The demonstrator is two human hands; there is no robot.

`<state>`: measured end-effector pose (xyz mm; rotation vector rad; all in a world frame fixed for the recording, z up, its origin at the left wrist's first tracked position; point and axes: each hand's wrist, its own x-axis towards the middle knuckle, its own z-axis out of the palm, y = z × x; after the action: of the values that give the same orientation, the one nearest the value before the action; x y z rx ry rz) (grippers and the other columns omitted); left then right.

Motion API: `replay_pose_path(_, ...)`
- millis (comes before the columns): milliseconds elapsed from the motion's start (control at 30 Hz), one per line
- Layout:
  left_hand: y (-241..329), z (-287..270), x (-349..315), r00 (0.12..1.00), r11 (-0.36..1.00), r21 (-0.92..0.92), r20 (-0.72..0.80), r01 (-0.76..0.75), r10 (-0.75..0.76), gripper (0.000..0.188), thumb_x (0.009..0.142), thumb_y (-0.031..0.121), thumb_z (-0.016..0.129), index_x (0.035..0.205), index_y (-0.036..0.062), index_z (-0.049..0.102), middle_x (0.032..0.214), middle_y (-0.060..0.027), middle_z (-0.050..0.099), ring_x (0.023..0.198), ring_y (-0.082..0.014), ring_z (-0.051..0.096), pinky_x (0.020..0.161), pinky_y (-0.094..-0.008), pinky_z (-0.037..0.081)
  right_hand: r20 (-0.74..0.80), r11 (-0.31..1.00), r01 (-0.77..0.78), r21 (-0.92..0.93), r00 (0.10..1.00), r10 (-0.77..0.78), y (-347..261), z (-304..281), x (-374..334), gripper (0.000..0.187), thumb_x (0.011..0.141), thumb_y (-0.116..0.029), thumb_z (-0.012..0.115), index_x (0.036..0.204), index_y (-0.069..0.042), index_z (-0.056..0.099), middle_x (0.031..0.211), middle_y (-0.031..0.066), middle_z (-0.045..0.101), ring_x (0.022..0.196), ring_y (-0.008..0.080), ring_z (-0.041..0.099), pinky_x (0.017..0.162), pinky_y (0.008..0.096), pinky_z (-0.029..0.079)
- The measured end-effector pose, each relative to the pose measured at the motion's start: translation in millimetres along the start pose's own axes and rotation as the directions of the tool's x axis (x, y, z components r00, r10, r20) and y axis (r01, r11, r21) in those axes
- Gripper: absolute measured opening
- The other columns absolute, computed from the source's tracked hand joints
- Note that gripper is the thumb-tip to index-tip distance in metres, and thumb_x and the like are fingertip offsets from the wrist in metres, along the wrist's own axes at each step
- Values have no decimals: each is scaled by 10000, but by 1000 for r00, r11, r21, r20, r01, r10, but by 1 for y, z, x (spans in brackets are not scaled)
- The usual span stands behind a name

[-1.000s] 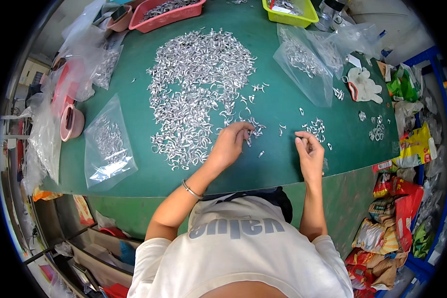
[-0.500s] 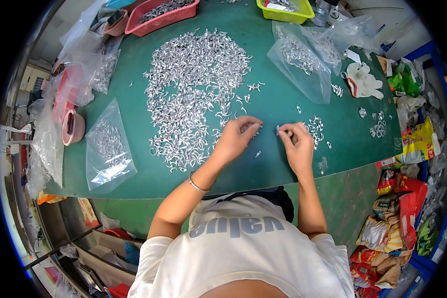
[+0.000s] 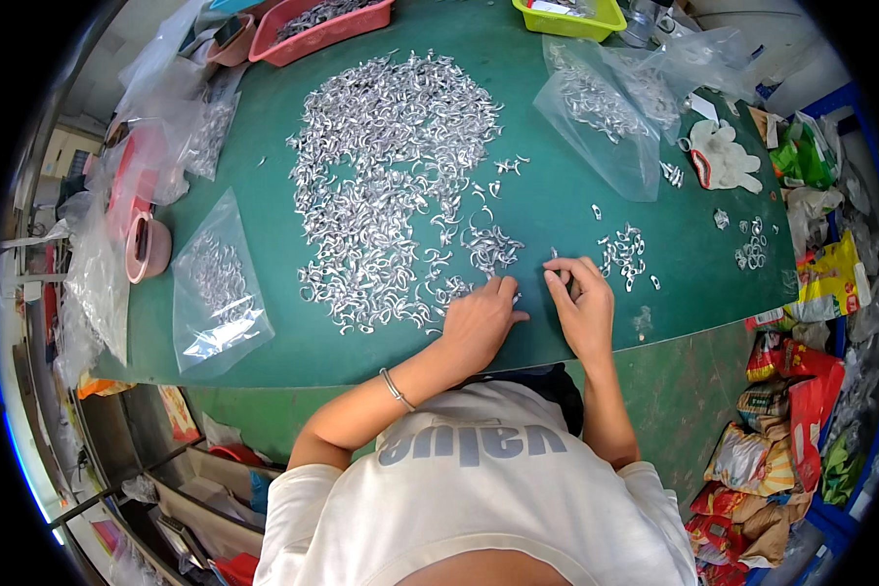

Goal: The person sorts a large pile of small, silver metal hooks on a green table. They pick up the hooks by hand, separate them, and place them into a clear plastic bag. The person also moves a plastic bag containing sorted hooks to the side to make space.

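Observation:
A large heap of small curved silvery metal pieces (image 3: 391,166) covers the left middle of the green table. My left hand (image 3: 479,322) rests on the table at the heap's near right edge. Its fingers bend downward and its thumb stands apart, beside a small metal piece (image 3: 517,296) partly hidden by the fingers. A smaller cluster of pieces (image 3: 491,248) lies just beyond these fingers. To the right, my right hand (image 3: 584,305) is closed in a pinch, with a small metal piece (image 3: 554,253) showing at the fingertips. Beside it lies a loose group of metal pieces (image 3: 625,252).
Clear plastic bags of pieces lie at the left (image 3: 220,293) and far right (image 3: 606,117). A pink basket (image 3: 322,34) and a yellow-green basket (image 3: 571,24) stand at the back. A white glove (image 3: 725,156) lies right, beyond another small group of pieces (image 3: 752,244).
My left hand has moved nearer to me and turned, its fingers now down by the loose piece. A cluster of pieces now shows where it was. My right hand keeps its pinch.

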<state>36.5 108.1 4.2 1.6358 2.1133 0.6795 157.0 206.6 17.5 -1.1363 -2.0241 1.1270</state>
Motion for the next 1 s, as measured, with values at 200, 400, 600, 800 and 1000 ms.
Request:
replay_pose_path(200, -17, -2, -5, 988, 831, -548, 157, 97, -11, 163, 872, 164, 563, 901, 20, 493, 779, -81, 513, 537, -163, 481, 445, -290, 379, -15, 986, 69, -150, 997, -72, -6, 6, 19, 98, 796, -98, 623, 883, -56, 637, 701, 82, 508, 562, 244, 501, 514, 345, 382)
replay_pose_path(400, -31, -25, -11, 941, -484, -811, 234, 328, 246, 208, 904, 252, 497, 817, 65, 473, 786, -85, 435, 575, -94, 335, 436, -192, 218, 93, 936, 219, -277, 975, -200, -4, 34, 42, 114, 788, -125, 635, 892, -78, 639, 808, 71, 550, 644, 291, 575, 567, 398, 434)
replay_pose_path(600, -48, -7, -11, 897, -674, -609, 395, 418, 200, 321, 964, 321, 388, 784, 72, 480, 611, 14, 361, 427, -40, 261, 340, -179, 190, 217, 900, 281, -334, 952, -216, -7, 43, 45, 64, 791, -109, 620, 845, -74, 628, 886, 61, 556, 684, 301, 592, 587, 415, 444)
replay_pose_path(800, -19, -26, -10, 775, -493, -778, 566, 390, -280, 276, 957, 227, 434, 1083, 9, 548, 753, -28, 550, 581, -80, 486, 432, -163, 362, 301, 979, 201, 43, 931, -205, -17, 22, 28, 72, 773, -62, 631, 831, -19, 623, 825, 47, 590, 544, 158, 458, 504, 298, 357)
replay_pose_path(1000, -24, -22, -14, 813, -469, -778, 551, 419, -188, 295, 920, 159, 499, 1135, -41, 530, 893, -60, 593, 706, -87, 537, 554, -173, 445, 159, 982, 186, -30, 971, -179, -10, 36, 43, 94, 765, -84, 652, 846, -37, 649, 794, 37, 591, 508, 125, 429, 481, 280, 332)
